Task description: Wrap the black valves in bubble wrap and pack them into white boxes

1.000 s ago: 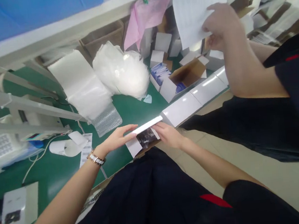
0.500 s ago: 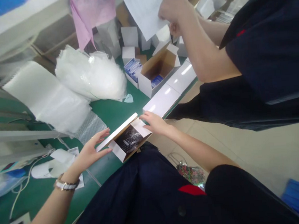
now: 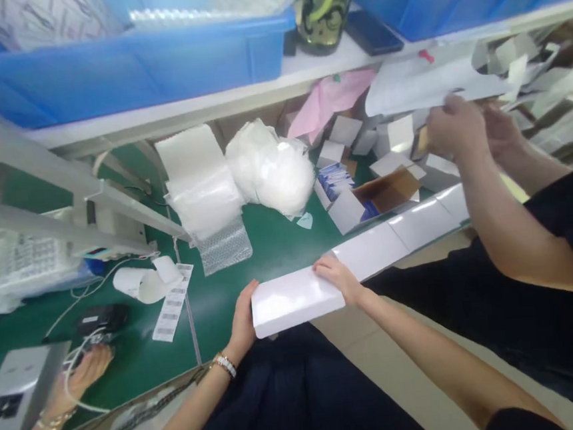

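A flat white box (image 3: pixel 297 301) with its lid down lies at the green table's near edge, its glossy top facing up. My left hand (image 3: pixel 245 315) grips its left end, the fingers mostly behind the box. At the opposite end my right hand (image 3: pixel 336 276) lays its fingers over the top right corner, holding that side. The box's contents are out of sight. Beyond my right hand a row of white boxes (image 3: pixel 374 247) runs along the table edge.
Bubble wrap (image 3: pixel 226 244) and a bundle of clear bags (image 3: pixel 272 169) lie behind. An open carton (image 3: pixel 346 211) stands back right. A co-worker's hand (image 3: pixel 457 126) holds a sheet; another person's hand (image 3: pixel 92 369) is by a black device (image 3: pixel 102 318). Blue bins (image 3: pixel 154 73) sit overhead.
The box was open with a dark, film-wrapped item showing; now its lid covers it. Both hands have closed in on its ends. The view has swung left and up.
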Action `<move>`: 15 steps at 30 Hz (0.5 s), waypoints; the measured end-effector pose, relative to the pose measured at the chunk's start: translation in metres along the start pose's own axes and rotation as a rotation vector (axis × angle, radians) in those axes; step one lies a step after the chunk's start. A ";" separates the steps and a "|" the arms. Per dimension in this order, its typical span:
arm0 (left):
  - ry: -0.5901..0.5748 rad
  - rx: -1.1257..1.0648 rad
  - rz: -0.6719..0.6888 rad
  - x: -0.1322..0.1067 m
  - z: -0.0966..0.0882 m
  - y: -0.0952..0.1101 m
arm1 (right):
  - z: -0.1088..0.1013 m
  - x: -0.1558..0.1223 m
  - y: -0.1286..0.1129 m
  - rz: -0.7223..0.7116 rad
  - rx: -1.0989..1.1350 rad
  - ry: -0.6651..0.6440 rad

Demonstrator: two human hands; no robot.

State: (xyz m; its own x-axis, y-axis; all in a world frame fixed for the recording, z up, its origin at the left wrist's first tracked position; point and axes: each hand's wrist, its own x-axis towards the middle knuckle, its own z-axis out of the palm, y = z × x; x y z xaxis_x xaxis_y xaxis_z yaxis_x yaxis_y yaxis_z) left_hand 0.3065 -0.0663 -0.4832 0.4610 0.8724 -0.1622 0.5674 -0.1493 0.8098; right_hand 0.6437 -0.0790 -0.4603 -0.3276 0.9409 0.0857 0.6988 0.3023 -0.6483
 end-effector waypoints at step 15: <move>0.139 0.680 0.903 0.017 -0.014 -0.034 | -0.028 0.015 -0.051 -0.104 -0.162 -0.420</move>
